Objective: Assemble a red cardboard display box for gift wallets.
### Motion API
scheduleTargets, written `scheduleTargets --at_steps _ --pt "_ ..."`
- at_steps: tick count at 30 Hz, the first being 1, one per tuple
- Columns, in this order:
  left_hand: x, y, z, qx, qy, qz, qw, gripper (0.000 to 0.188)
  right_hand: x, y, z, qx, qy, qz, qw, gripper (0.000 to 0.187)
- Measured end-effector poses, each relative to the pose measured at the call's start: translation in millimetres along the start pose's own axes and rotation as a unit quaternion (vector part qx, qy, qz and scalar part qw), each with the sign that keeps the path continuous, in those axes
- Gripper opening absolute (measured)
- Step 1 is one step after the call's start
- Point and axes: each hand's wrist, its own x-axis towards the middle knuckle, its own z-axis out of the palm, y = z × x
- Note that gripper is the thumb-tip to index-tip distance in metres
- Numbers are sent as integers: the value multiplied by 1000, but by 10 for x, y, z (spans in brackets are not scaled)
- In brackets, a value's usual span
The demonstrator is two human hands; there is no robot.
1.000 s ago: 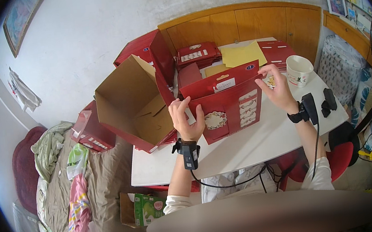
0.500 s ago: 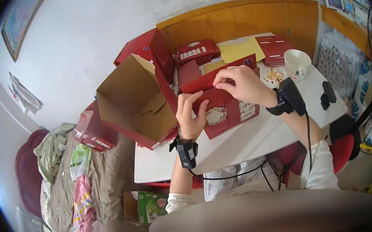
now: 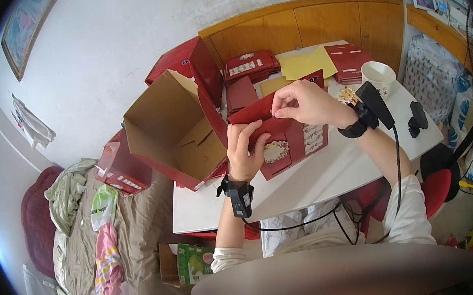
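A red carton (image 3: 299, 148) with pale ornamental patches on its front stands near the middle of the white table. At its left upper corner, my left hand (image 3: 245, 151) has fingers bent over the top edge and thumb against the front. My right hand (image 3: 314, 105) is closed in a pinch at the carton's top edge, in front of a raised red flap (image 3: 251, 111). A tiny pale bit shows at those fingertips, too small to name. Black devices with cables are strapped to both wrists. The carton's inside is mostly hidden.
A large open box (image 3: 167, 120), brown inside, leans at the left. Behind are red carton stacks (image 3: 251, 64) and yellow sheets (image 3: 308, 66). A white paper cup (image 3: 378, 78), small loose pieces (image 3: 348, 95) and a black gadget (image 3: 417, 120) lie right on the white table (image 3: 288, 199).
My right hand has shifted slightly down and its wrist has turned, so the strapped device stands nearer the cup. My left hand stays at the carton's corner.
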Motion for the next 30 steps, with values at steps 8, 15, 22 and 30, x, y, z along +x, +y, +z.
scheduleTargets --at_steps 8,15,22,30 --pt "-63 82 46 43 19 -38 998 29 -15 19 2 -15 -13 -25 999 8" --pt "-98 57 87 129 58 0 990 32 -224 203 47 -300 139 -277 902 26" --pt "-140 41 100 166 74 13 983 33 -311 341 111 -332 137 -281 890 49" --pt "-134 92 108 183 87 13 979 28 -295 342 94 -289 140 -280 905 41"
